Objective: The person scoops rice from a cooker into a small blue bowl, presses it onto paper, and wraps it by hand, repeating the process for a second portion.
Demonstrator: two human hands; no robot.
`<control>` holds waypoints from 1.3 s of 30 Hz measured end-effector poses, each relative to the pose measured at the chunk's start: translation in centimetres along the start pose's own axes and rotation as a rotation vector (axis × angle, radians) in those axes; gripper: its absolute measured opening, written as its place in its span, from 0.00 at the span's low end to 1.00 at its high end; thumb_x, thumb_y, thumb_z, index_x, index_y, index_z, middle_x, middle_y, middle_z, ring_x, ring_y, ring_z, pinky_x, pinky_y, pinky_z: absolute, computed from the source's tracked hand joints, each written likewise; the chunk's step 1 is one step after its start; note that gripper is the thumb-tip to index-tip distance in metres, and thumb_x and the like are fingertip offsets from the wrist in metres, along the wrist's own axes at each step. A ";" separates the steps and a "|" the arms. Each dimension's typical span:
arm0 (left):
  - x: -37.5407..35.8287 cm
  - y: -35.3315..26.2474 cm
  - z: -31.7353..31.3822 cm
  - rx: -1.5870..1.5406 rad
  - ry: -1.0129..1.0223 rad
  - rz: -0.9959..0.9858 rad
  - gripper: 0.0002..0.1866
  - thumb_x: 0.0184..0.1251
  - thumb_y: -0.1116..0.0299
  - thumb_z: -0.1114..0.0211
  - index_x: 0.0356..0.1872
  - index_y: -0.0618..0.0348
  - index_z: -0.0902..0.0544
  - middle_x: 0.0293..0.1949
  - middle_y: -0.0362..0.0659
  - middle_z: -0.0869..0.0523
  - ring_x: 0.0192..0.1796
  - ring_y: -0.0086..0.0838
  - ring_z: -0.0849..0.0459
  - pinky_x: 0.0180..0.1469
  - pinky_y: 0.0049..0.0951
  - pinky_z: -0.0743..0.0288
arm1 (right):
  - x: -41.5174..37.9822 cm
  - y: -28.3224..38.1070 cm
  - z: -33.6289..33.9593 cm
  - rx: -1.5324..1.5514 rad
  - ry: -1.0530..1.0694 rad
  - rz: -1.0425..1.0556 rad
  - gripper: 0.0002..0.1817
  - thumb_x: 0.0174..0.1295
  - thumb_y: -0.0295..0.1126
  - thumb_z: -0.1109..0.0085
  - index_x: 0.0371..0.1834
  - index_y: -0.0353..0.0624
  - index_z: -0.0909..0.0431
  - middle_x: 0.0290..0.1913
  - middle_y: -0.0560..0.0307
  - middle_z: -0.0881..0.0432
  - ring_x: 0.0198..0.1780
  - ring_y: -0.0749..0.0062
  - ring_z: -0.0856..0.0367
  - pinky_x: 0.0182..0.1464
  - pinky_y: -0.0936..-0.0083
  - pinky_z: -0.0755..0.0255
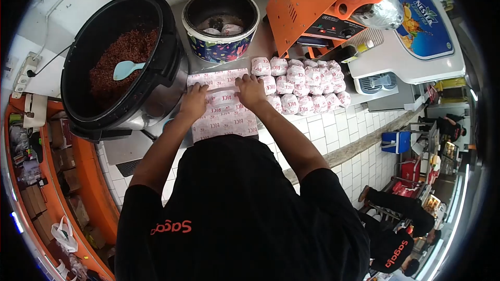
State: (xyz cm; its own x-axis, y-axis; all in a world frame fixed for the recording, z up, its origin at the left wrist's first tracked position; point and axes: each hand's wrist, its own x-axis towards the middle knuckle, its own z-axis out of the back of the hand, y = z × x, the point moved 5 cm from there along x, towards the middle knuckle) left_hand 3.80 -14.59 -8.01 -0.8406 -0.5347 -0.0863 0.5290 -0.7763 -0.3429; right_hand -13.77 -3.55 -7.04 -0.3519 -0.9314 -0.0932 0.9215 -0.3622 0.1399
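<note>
My left hand (194,101) and my right hand (251,91) hold opposite ends of a white paper wrapper (222,98) with red "RICE" print. The wrapper is folded into a long packet; its contents are hidden. My fingers are closed on its edges. Under and around it lie more flat sheets of the same paper (224,125), spread on the counter. Just right of my right hand, several rounded paper-wrapped portions (296,75) stand in rows, some stacked.
On the left, a large black cooker (172,80) stands open, with reddish-brown rice (125,49) and a pale blue paddle (127,69) inside. Behind the sheets, a patterned cooker (221,51) holds wrapped portions. An orange machine (307,5) and a drink dispenser (424,26) stand right; people work farther off.
</note>
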 end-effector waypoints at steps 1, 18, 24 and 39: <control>-0.2 0.1 -0.3 -0.001 -0.053 -0.006 0.24 0.61 0.67 0.29 0.60 0.55 0.18 0.59 0.51 0.20 0.63 0.45 0.22 0.62 0.45 0.27 | -0.3 0.0 -0.2 0.034 -0.026 0.010 0.18 0.64 0.43 0.34 0.54 0.49 0.18 0.55 0.53 0.18 0.66 0.53 0.27 0.66 0.44 0.35; -5.9 -0.3 -2.6 -0.056 0.062 -0.236 0.15 0.59 0.72 0.38 0.48 0.63 0.16 0.45 0.51 0.16 0.52 0.47 0.16 0.56 0.47 0.20 | -8.3 0.2 -4.3 0.371 -0.123 0.165 0.12 0.70 0.34 0.46 0.51 0.39 0.22 0.49 0.44 0.14 0.54 0.49 0.15 0.58 0.56 0.22; -2.6 0.5 -2.9 0.001 0.261 0.148 0.15 0.57 0.68 0.36 0.46 0.61 0.17 0.39 0.49 0.14 0.57 0.46 0.18 0.58 0.51 0.24 | -3.8 0.7 -2.6 0.382 0.140 -0.256 0.10 0.65 0.31 0.41 0.48 0.45 0.22 0.38 0.46 0.13 0.45 0.46 0.13 0.49 0.54 0.20; -2.2 -1.4 -1.3 -0.623 -0.315 -0.174 0.17 0.56 0.85 0.38 0.46 0.59 0.27 0.37 0.50 0.18 0.44 0.52 0.18 0.55 0.48 0.37 | -5.8 3.3 -2.8 1.223 -0.268 -0.166 0.17 0.62 0.39 0.35 0.45 0.36 0.20 0.40 0.47 0.13 0.37 0.53 0.15 0.44 0.58 0.23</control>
State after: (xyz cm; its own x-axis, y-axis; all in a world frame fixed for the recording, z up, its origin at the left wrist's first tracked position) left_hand 4.78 -11.91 -8.52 -0.7835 -0.5642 0.2604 0.1464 -0.5748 -0.8051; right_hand -8.19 0.76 -8.75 -0.6030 -0.7976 -0.0149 0.1594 -0.1388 0.9774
